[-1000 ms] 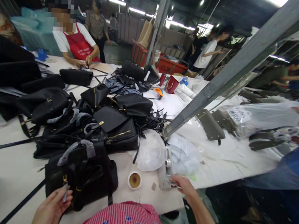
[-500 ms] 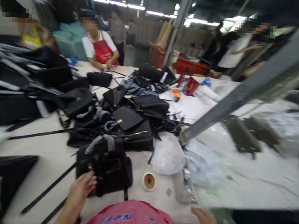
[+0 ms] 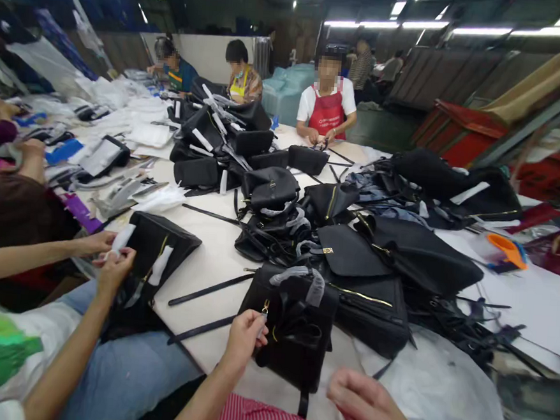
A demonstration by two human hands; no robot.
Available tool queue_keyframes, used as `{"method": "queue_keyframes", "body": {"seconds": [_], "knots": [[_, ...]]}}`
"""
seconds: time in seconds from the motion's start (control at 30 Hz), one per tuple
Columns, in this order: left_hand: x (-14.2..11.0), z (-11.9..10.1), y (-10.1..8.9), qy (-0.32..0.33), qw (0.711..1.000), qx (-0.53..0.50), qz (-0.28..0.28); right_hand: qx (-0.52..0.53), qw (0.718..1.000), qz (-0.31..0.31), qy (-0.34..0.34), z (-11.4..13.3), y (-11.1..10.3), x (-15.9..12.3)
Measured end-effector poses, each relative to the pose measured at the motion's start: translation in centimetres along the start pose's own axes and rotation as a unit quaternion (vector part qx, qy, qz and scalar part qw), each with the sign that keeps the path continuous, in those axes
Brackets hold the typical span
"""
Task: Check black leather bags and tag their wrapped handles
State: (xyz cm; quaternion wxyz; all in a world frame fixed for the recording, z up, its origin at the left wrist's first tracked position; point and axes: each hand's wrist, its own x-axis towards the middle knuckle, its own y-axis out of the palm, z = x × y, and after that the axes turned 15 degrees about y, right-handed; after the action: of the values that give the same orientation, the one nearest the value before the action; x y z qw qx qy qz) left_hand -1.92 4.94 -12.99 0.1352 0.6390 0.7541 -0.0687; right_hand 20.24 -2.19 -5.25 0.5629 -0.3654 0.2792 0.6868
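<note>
Two bare hands at the near edge of a long white worktable [image 3: 206, 301], both belonging to the person wearing the head camera. Left hand [image 3: 244, 343] is the nearer of the pair to a black leather handbag [image 3: 291, 329]. Its fingers [image 3: 255, 328] pinch together on a pale sliver just below the bag's gold zipper pull [image 3: 265, 307]; whether the pull itself is gripped, cannot tell. Right hand [image 3: 366, 408], blurred, sits over a white plastic sheet [image 3: 440, 394] to the near right, fingers half curled and well apart from the bag. Nothing shows in it, though the curl could hide something small.

Bag lies directly ahead of the person, its long axis seeming to run far to near, a strap end [image 3: 303, 403] dangling toward the table edge. Left hand is at its left side, right hand below and to its right. Its far right side touches a second bag with a gold zipper [image 3: 369, 312], part of a heap of black bags. To the left, a loose black strap [image 3: 202, 291] lies on the table. Beyond it, a seated co-worker's hands [image 3: 114, 253] work at a white strip on another black bag [image 3: 159, 253].
</note>
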Motion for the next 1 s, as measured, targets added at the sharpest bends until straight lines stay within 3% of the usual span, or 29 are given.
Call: {"method": "queue_keyframes", "body": {"seconds": [0.1,0.2,0.33,0.5,0.73,1.0], "knots": [[-0.1,0.1,0.0,0.016,1.000,0.001,-0.008,-0.031,0.993,0.112,-0.031,7.3,4.6,2.3],[-0.2,0.3,0.0,0.031,0.999,0.004,-0.022,-0.139,0.985,0.053,-0.085,10.5,7.7,5.8],[-0.4,0.9,0.0,0.036,0.999,0.008,-0.033,-0.211,0.972,-0.031,-0.104,9.7,8.0,9.6],[-0.5,1.5,0.3,0.035,0.998,0.027,-0.046,-0.256,0.956,-0.103,-0.103,8.7,7.4,10.9],[-0.6,1.6,0.5,0.051,0.996,0.056,-0.043,-0.279,0.953,-0.076,-0.088,8.7,7.3,11.3],[-0.9,1.1,0.5,0.091,0.990,0.093,-0.061,-0.322,0.938,-0.109,-0.063,8.5,7.0,11.9]]}}
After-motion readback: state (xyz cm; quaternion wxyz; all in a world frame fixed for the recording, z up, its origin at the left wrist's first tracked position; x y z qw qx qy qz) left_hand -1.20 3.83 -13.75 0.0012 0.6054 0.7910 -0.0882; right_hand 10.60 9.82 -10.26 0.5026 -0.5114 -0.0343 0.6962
